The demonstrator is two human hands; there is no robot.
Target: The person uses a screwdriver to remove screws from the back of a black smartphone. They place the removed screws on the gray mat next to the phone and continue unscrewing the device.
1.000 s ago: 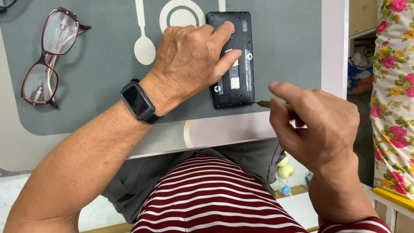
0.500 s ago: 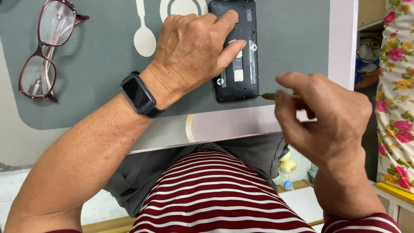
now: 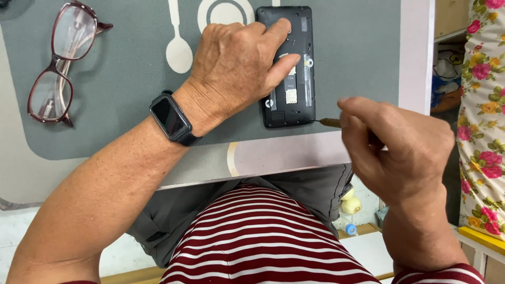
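A black phone (image 3: 294,100) with its back cover off lies face down on a grey placemat (image 3: 121,115), its inner slots showing. My left hand (image 3: 236,68) presses flat on the phone's left half, fingers spread across it; a dark smartwatch (image 3: 169,117) is on that wrist. My right hand (image 3: 394,147) is closed around a thin brown-tipped tool (image 3: 329,122), whose tip touches the phone's lower right corner.
Dark red glasses (image 3: 55,63) lie folded open on the mat at the left. The table's white edge (image 3: 415,52) runs down the right side. Flowered fabric (image 3: 486,105) hangs at the far right. My striped shirt fills the bottom.
My right hand has brought the tool leftward, so its tip now meets the phone's lower right corner. The left hand stays pressed on the phone.
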